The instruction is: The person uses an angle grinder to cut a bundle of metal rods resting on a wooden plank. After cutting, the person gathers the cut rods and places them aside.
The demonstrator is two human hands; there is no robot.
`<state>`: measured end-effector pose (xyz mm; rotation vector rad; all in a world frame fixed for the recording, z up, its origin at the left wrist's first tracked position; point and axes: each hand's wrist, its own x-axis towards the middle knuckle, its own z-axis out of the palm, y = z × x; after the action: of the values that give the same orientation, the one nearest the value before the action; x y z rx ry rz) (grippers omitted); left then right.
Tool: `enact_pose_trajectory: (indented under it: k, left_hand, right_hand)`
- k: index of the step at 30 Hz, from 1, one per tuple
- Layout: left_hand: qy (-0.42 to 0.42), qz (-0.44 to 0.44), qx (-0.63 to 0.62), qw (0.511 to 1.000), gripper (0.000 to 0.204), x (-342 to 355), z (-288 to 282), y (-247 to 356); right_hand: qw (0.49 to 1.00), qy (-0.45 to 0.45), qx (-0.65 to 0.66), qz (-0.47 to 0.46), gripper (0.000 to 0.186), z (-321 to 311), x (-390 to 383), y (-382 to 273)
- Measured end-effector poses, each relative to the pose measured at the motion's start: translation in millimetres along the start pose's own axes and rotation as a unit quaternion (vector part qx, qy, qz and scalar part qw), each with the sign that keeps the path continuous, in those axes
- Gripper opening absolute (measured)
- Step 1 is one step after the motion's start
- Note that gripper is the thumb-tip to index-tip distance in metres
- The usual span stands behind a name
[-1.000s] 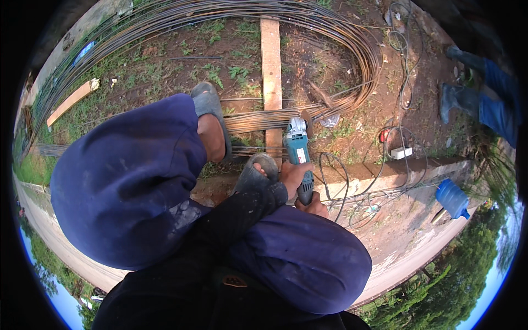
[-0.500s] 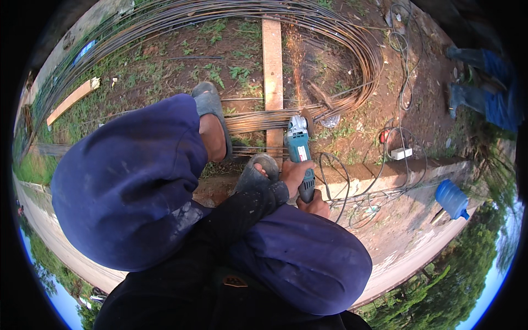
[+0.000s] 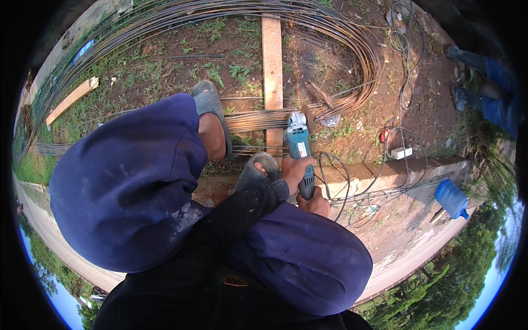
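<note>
My left hand [image 3: 295,171] is closed around the body of a teal angle grinder [image 3: 298,144]; my right hand [image 3: 314,202] grips its rear end below. The grinder's disc [image 3: 306,114] is at a bundle of rusty steel bars [image 3: 250,121], which crosses a wooden plank [image 3: 271,60]; faint orange sparks [image 3: 297,71] show beyond the disc. My feet, in grey sandals [image 3: 209,102], are beside the bundle, one either side of my forearm.
A co-worker's boots and blue trousers [image 3: 498,104] are at right. Looped cables [image 3: 344,184], a white socket block [image 3: 401,153], a red round object [image 3: 385,135] and a blue water jug [image 3: 451,198] lie near a concrete edge [image 3: 446,165]. A loose board [image 3: 71,102] lies at left.
Orange sparks became bright beyond the disc half a second ago and look fainter now. My grip is unchanged, the grinder barely moved. The co-worker's legs shifted further right and back.
</note>
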<state>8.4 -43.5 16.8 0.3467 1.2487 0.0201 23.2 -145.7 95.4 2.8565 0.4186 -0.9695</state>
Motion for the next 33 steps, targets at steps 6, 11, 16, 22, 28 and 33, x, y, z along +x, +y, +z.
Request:
enact_pose_trajectory:
  k: [6,11,16,22,28,33]
  left_hand:
    - [-0.002,0.009,-0.023,1.0,0.02,0,4,12]
    - [0.011,-0.009,0.02,1.0,0.021,-5,6,25]
    - [0.007,0.017,-0.003,1.0,0.022,3,5,23]
    - [0.017,-0.02,0.039,0.999,0.024,9,4,25]
    - [0.0,0.002,0.017,1.0,0.022,19,4,28]
    - [-0.003,0.001,0.002,1.0,0.02,23,4,37]
  right_hand:
    - [0.998,-0.039,0.003,0.046,0.045,-12,8,-13]
    - [0.998,-0.038,-0.013,0.045,0.046,-16,9,-17]
    - [0.998,-0.034,-0.043,0.025,0.04,-16,12,-22]
    - [0.999,0.01,-0.028,-0.019,0.04,-13,11,-22]
    - [0.999,0.014,-0.011,-0.029,0.039,-11,18,-26]
    - [1.0,-0.006,-0.003,-0.024,0.04,-13,25,-31]
